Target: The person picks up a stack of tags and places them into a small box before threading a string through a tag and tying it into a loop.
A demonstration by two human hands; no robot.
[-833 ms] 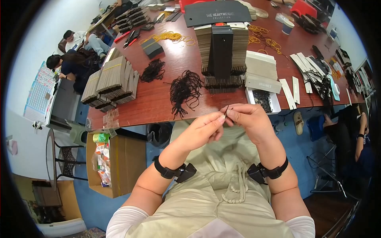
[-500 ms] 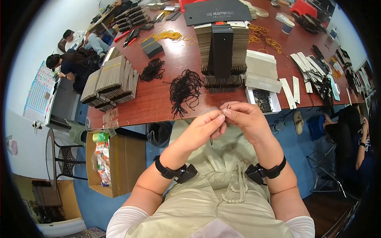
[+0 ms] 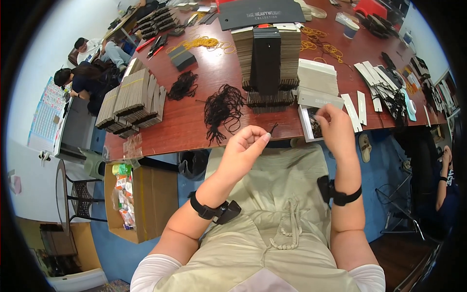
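My left hand [image 3: 247,147] is in front of the table edge, thumb and forefinger pinched on a black cord [image 3: 273,128] whose short end sticks up past the fingertips. Over at the right, my right hand [image 3: 334,127] is at a small white box [image 3: 304,127] with small dark pieces inside. Its fingers bend down by the box's opening; whether they grip a piece is hidden. A loose heap of black cords [image 3: 221,109] lies left of the tall stack of black and grey tags [image 3: 266,68].
Banded grey card stacks [image 3: 131,97] stand at the table's left, near a smaller cord heap [image 3: 183,85]. Yellow rubber bands [image 3: 204,44] lie farther back. Pale tag strips [image 3: 351,112] are to the right. A cardboard box [image 3: 155,204] sits below the table. Other people sit at both sides.
My hands were together in front of the table and have parted. The right one has moved right to the white box; the left has stayed near its place with the cord.
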